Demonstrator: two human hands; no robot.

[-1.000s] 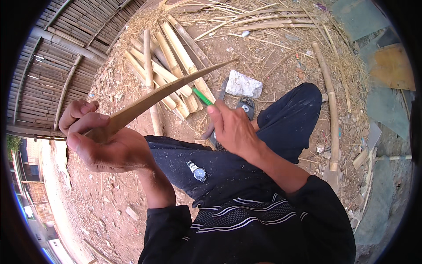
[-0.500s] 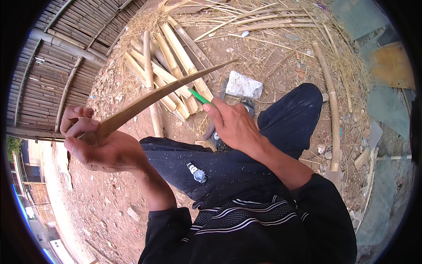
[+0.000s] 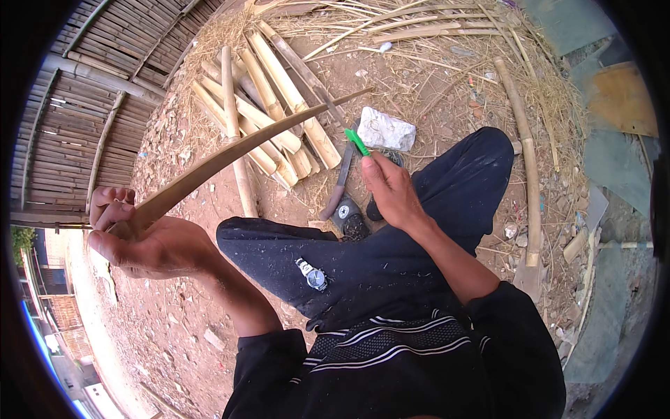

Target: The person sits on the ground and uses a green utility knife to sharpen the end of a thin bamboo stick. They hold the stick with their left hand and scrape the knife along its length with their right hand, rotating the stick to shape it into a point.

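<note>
My left hand [image 3: 144, 241] is closed around the wide near end of a long bamboo strip [image 3: 230, 155], which slants up and away to the right and tapers to a thin tip. My right hand [image 3: 392, 188] grips a slim bright green tool [image 3: 357, 142], its kind not clear from here. The green tool is apart from the strip, out to its right. Below it on the ground lies a large knife [image 3: 333, 202] with a brown handle and dark blade, beside a whitish stone block [image 3: 388, 130]. A silver wristwatch [image 3: 315, 278] rests on my dark trousers.
Split bamboo pieces [image 3: 269, 94] are piled ahead on the left, a round bamboo pole [image 3: 228, 105] among them. Thin strips and shavings [image 3: 440, 28] litter the far ground. Another pole [image 3: 523, 140] lies right of my knee. A woven bamboo wall [image 3: 77, 119] stands left.
My right hand has moved right with the green tool, from close beside the strip to well clear of it. The strip and my left hand have shifted slightly left.
</note>
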